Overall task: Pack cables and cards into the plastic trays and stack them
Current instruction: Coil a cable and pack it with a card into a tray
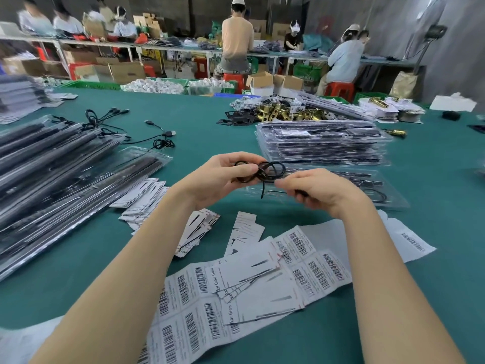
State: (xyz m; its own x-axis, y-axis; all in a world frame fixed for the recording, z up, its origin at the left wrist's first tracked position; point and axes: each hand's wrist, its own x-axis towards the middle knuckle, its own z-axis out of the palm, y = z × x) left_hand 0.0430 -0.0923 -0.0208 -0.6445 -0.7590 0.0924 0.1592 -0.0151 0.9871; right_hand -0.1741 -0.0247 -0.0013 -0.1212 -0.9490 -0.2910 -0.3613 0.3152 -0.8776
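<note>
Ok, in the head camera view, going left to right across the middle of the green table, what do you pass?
Stacked trays on the left → loose black cables → left hand → coiled cable held by both hands → right hand → stack of packed trays on the right.

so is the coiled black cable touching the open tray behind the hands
Apart. The head view shows the coiled black cable held up between the left hand and right hand, above the open plastic tray, with green table visible below.
</note>
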